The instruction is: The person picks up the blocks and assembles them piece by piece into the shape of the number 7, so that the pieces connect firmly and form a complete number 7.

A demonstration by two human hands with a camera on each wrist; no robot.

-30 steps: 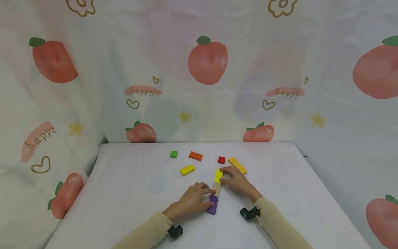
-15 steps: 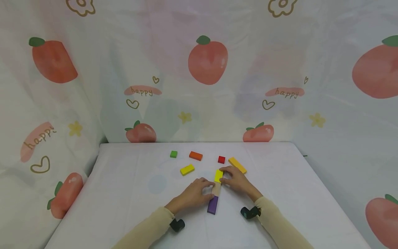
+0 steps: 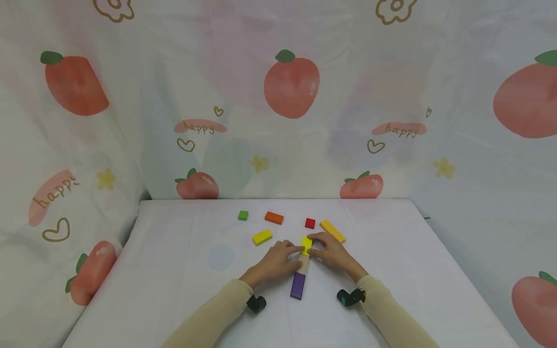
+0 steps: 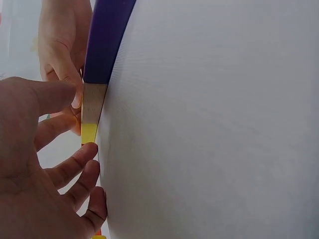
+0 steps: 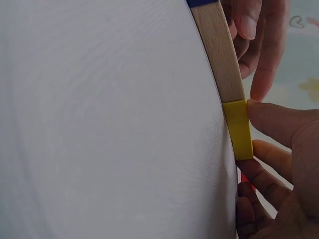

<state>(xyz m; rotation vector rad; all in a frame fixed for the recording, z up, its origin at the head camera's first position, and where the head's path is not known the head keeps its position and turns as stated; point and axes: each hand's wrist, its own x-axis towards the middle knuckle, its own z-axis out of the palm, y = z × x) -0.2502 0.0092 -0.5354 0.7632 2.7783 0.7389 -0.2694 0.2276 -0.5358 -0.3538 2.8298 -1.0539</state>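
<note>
A purple block [image 3: 298, 286], a plain wooden block [image 3: 303, 264] and a yellow block [image 3: 306, 243] lie end to end in a row on the white table [image 3: 370, 319]. My right hand [image 3: 332, 251] pinches the yellow block at the row's far end, thumb near its joint with the wooden block [image 5: 219, 52] and index finger round the far end. From the left, my left hand [image 3: 274, 261] reaches over the row with extended fingers. Its index fingertip rests on the yellow block, while its thumb is beside the wooden block.
Behind the row lie a red cube [image 3: 310, 223] and a long orange-yellow block [image 3: 332, 231]. Farther left are a second yellow block [image 3: 262, 237], an orange block [image 3: 274, 218] and a green block [image 3: 243, 215]. A printed cloth wall [image 3: 296, 159] rises behind the table.
My left hand has slid away from me along the row, from the purple block past the wooden one to the yellow block. The right hand and the blocks look unmoved.
</note>
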